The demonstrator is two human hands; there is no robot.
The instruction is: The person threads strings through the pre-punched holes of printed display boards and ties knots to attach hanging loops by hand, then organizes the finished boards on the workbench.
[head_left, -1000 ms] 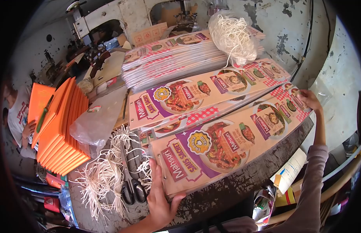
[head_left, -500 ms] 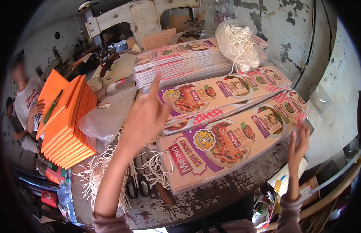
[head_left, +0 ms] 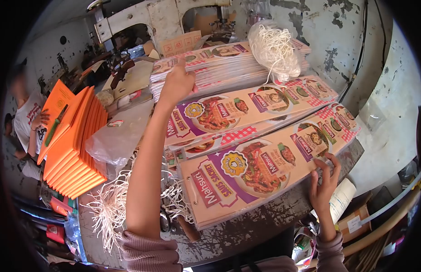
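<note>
My left hand (head_left: 176, 85) reaches across to the back stack of printed card sheets (head_left: 206, 75), its index finger stretched over the left end. The other fingers are partly curled, and nothing shows in them. With fingers apart, my right hand (head_left: 324, 181) rests on the right part of the front edge of the nearest printed pile (head_left: 210, 199), which has "Mahsuri" lettering, food pictures and a white cord at its left end. Between these lies a middle pile (head_left: 174, 130) of like printed sheets.
Loose white cords (head_left: 106, 204) lie left of my forearm, near partly hidden scissors (head_left: 165, 221). A bag of white cords (head_left: 276, 50) sits on the back stack. Orange folded covers (head_left: 79, 149) are piled at left, with a green-handled knife (head_left: 56, 124) on top. A person (head_left: 29, 109) stands behind them.
My left hand has moved away from me, from above the middle pile to the back stack. My right hand has come left and down onto the nearest pile's edge.
</note>
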